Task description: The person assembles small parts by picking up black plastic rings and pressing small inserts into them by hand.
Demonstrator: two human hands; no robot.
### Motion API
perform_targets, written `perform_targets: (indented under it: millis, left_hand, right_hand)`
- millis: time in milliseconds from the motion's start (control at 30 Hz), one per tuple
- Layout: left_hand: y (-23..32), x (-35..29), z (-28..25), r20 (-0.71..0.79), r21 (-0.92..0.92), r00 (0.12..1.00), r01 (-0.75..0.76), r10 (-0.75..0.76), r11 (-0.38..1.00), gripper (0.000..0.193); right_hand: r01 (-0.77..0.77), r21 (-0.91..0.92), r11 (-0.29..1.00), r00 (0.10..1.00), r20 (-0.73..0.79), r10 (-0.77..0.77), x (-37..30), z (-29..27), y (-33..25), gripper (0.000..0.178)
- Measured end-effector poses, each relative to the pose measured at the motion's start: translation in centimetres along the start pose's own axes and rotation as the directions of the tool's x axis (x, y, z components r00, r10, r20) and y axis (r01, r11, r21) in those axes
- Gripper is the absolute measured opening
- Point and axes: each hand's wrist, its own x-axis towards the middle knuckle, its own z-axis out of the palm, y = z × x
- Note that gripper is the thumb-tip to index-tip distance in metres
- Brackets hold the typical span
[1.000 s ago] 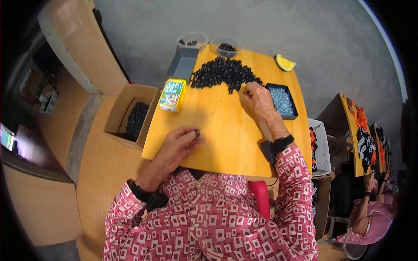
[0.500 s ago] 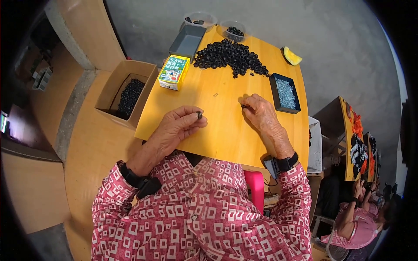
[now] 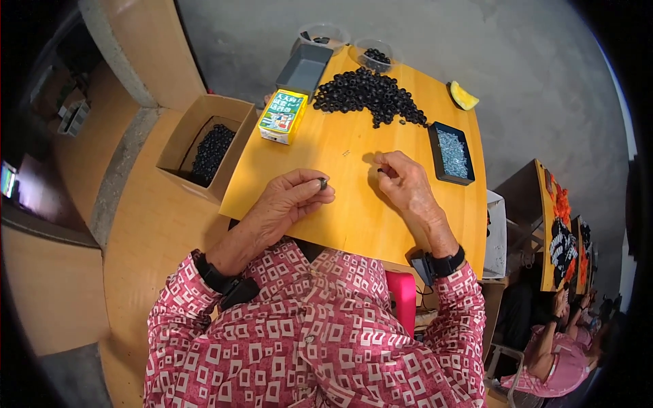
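Note:
My left hand (image 3: 294, 202), over the near part of the yellow table (image 3: 326, 231), pinches a small round black part (image 3: 323, 183) between thumb and fingers. To its right, my right hand (image 3: 411, 187) is closed in a pinch on a small dark piece (image 3: 380, 170) at the fingertips, too small to tell in detail. Between and beyond the hands lie a few tiny metal pins (image 3: 346, 154). Farther back spreads a heap of round black parts (image 3: 357, 92). A black tray (image 3: 456, 179) of small silvery pieces stands right of my right hand.
At the back left are a yellow-green carton (image 3: 283, 117), a grey tray (image 3: 305, 68) and clear tubs (image 3: 375, 56). A melon wedge (image 3: 464, 96) lies back right. Left of the table, a cardboard box (image 3: 178, 153) holds black parts. Another person (image 3: 554, 360) sits at far right.
The whole view has shifted slightly. My right hand has come a little nearer to my left hand; both keep their pinch on the small dark parts.

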Motion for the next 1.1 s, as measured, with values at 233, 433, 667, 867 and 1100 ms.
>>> perform_targets:
  millis: [233, 433, 667, 867, 1100]
  left_hand:
    - [0.0, -0.3, 0.4, -0.027, 0.014, 0.999, -0.036, 0.036, 0.999, 0.019]
    - [0.1, -0.8, 1.3, 0.008, 0.109, 0.993, -0.122, 0.121, 0.987, 0.024]
    - [0.2, -1.0, 1.4, 0.04, 0.124, 0.993, -0.112, 0.108, 0.986, 0.026]
    - [0.4, -1.2, 1.7, 0.063, 0.061, 0.994, -0.092, 0.088, 0.994, 0.025]
    - [0.5, -1.3, 1.7, 0.07, 0.029, 0.996, -0.052, 0.05, 0.998, 0.024]
  right_hand:
    - [0.197, 0.253, 0.947, 0.98, -0.04, -0.193, -1.4, 1.0, -4.9, 0.014]
    - [0.324, 0.241, 0.915, 0.939, -0.201, -0.279, -2.2, 3.0, -7.1, 0.017]
    - [0.423, 0.054, 0.904, 0.876, -0.281, -0.393, -2.1, 3.8, -6.8, 0.021]
    - [0.44, 0.057, 0.896, 0.86, -0.315, -0.402, -2.5, 3.6, -6.9, 0.022]
    - [0.45, 0.097, 0.888, 0.847, -0.361, -0.39, -2.6, 4.2, -6.7, 0.023]
